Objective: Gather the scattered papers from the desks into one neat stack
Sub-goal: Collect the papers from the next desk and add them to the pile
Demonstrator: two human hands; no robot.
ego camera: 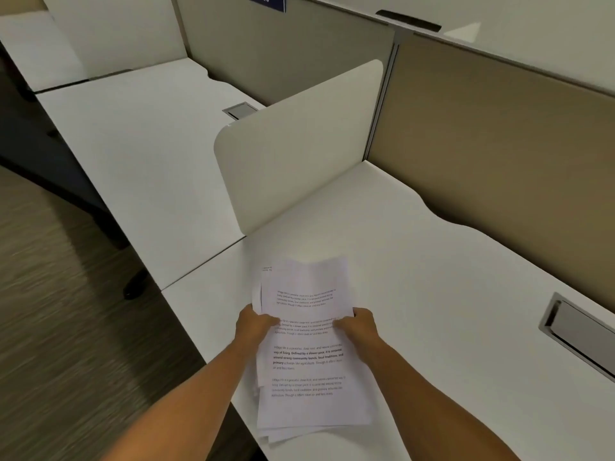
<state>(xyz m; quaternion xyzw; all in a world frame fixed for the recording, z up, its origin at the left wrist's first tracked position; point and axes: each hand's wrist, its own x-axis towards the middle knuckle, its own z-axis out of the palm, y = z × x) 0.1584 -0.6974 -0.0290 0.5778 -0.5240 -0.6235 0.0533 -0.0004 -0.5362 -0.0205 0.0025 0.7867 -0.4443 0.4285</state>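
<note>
A: What surrounds the work area?

B: A white divider panel stands upright between the near desk and the far desk. A beige partition wall runs along the back. Each desk has a metal cable hatch: one at the right, cut off by the frame edge, another partly behind the divider.

A: And the papers?

B: The stack of papers is over the near desk's front edge, sheets fanned unevenly at the bottom. The left hand pinches its left edge, the right hand its right edge, thumbs on top.

A: Anything unclear?

B: The fingers beneath are hidden. A blue sign above is cropped.
</note>
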